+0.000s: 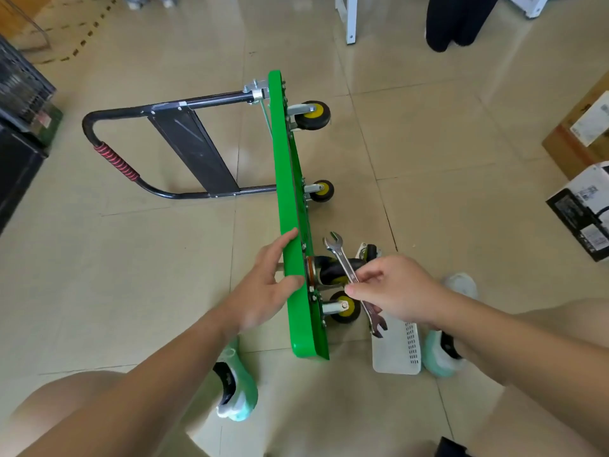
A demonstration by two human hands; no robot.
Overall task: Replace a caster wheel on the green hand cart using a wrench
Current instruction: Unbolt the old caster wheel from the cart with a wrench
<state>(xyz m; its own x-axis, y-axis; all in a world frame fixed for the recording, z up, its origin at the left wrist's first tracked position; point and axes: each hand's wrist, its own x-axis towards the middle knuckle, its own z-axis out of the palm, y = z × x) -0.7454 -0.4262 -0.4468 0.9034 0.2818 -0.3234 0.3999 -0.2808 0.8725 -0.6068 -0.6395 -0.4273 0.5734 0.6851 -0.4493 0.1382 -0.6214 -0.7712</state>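
Observation:
The green hand cart (290,206) stands on its side edge on the tiled floor, its black handle (138,133) folded out to the left. Caster wheels stick out to the right: one far (311,115), one in the middle (321,191), one near (344,306), and a caster (324,270) pressed against the deck near my hands. My left hand (263,288) rests on the cart's upper edge, holding it steady. My right hand (392,291) pinches a silver open-ended wrench (342,258) by its shaft, just right of that caster. A loose caster (369,253) lies behind the wrench.
A white perforated plastic basket (397,349) sits on the floor under my right hand. My feet in pale green shoes flank the cart's near end. Cardboard boxes (583,206) stand at the right, a black crate (23,94) at the left, another person's dark legs (458,21) at the back.

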